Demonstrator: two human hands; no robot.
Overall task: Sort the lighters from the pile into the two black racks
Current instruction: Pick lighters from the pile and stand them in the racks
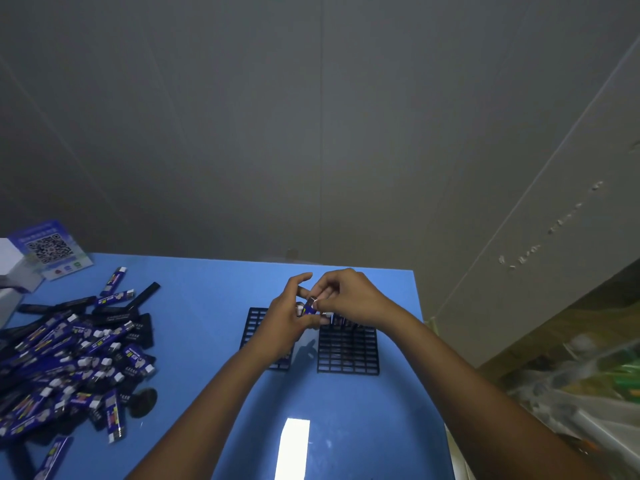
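Observation:
Two black grid racks stand side by side on the blue table: the left rack (254,323) is partly hidden under my left hand, and the right rack (348,351) has a few lighters standing in its far row. My left hand (282,329) and my right hand (346,299) meet above the gap between the racks. Both pinch one blue lighter (309,309) with a white end. A big pile of blue and black lighters (69,365) lies at the left of the table.
A card with a QR code (52,251) and a white box (14,271) stand at the table's far left corner. A grey wall rises behind the table. Clear plastic bags (588,393) lie beyond the table's right edge.

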